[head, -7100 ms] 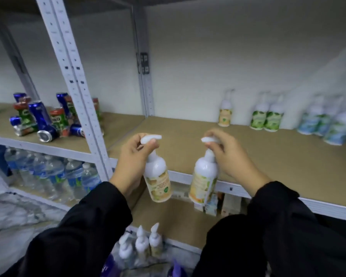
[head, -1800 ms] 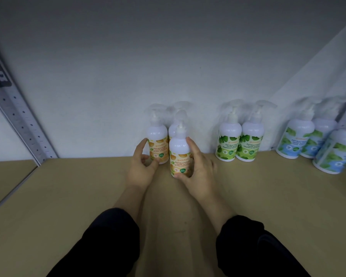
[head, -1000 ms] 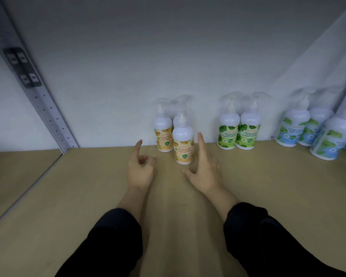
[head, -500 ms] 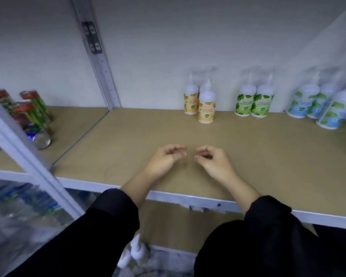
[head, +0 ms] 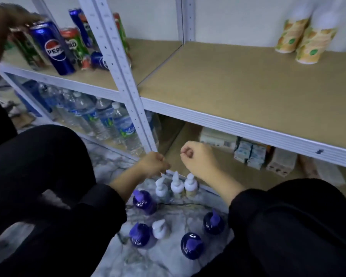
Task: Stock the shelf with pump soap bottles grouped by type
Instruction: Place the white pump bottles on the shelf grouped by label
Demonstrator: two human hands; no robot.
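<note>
Left hand (head: 155, 164) and right hand (head: 196, 155) are held clenched, nothing grasped, above the floor bottles; white bottles (head: 176, 185) are stood in a row just below the hands, one more white bottle (head: 159, 228) among the purple bottles (head: 191, 245) nearer the camera; orange-label bottles (head: 308, 47) are seen at the back of the shelf (head: 238, 80); cans (head: 52, 48) are kept on the left bay, water bottles (head: 108, 120) below.
</note>
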